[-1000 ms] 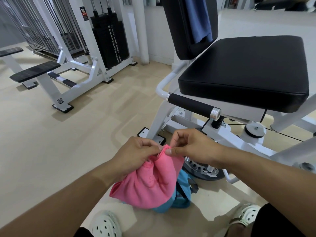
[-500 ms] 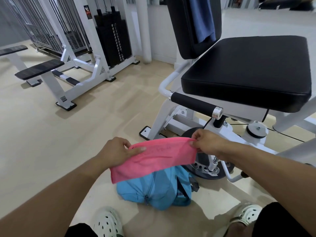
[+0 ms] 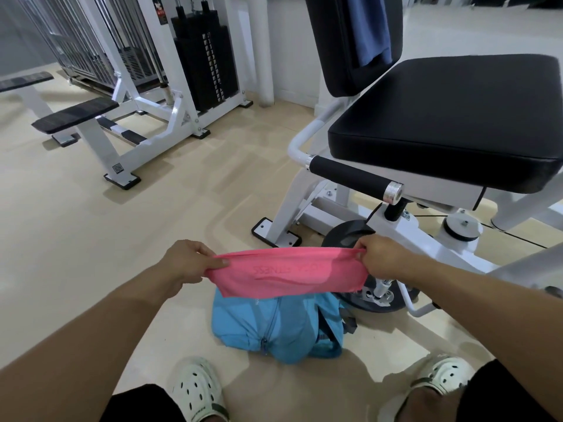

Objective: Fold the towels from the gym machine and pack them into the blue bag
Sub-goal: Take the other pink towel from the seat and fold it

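Observation:
A pink towel (image 3: pixel 289 274) with printed lettering is stretched flat between my hands, folded into a short wide band. My left hand (image 3: pixel 189 264) pinches its left end and my right hand (image 3: pixel 382 258) grips its right end. Directly below it the blue bag (image 3: pixel 280 327) lies on the floor, its zipper running down the middle. A dark blue towel (image 3: pixel 370 28) hangs over the backrest of the gym machine at the top.
The machine's black seat pad (image 3: pixel 451 117) and padded handle (image 3: pixel 350 175) stand close on the right, with a weight plate (image 3: pixel 350 236) behind my right hand. A white bench frame (image 3: pixel 100 132) and weight stack (image 3: pixel 207 56) stand far left. My white clogs (image 3: pixel 198 388) flank the bag.
My hands have drawn apart from the bunched pink towel, pulling it out into a taut wide band above the bag. The bag now shows beneath it.

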Motion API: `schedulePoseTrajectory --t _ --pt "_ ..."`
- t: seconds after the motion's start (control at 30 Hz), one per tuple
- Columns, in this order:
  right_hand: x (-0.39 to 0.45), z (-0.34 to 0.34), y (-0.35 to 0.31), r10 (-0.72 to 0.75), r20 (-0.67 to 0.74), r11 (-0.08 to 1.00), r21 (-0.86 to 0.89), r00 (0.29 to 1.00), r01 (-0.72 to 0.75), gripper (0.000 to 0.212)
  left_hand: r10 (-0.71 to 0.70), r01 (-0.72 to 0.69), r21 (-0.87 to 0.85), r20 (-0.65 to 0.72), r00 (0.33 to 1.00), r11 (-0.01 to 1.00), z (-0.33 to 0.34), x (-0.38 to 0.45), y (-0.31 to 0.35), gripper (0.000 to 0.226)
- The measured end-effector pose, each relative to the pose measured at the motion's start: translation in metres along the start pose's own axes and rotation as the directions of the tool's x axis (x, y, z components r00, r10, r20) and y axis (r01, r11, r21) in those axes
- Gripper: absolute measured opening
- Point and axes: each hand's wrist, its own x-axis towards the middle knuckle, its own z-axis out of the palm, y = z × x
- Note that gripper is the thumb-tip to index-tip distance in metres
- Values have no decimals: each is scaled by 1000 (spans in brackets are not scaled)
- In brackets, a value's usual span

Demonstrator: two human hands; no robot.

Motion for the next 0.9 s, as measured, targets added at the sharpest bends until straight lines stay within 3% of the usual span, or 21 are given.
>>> schedulePoseTrajectory --t 0.2,0.33,0.47,0.53,0.6,0.7,0.8,0.9 --pt "-2 3 -6 -18 -62 999 28 998 20 15 41 -51 -136 -75 996 989 3 3 1 18" --pt "-9 3 -16 -95 -206 984 128 974 124 22 67 -81 -243 -66 996 967 7 6 5 11" --pt "-5 1 -16 67 -264 874 480 962 70 21 -33 17 -442 -27 999 897 3 15 0 17" --pt "-1 2 -15 147 -233 822 570 961 12 19 -97 104 -491 41 994 865 4 14 -2 8" --pt "3 7 -16 204 -194 777 628 960 -38 18 -146 172 -512 91 985 841 8 12 -3 17" --pt "6 15 -16 225 -143 763 641 964 -83 22 -152 172 -469 81 985 866 14 8 -3 20" --pt "-3 15 -23 186 -119 804 589 975 -81 22 -60 56 -302 -3 998 952 22 3 1 20" --pt "-15 18 -36 148 -143 815 578 979 -39 20 32 -30 -204 5 999 979 35 -11 14 22"
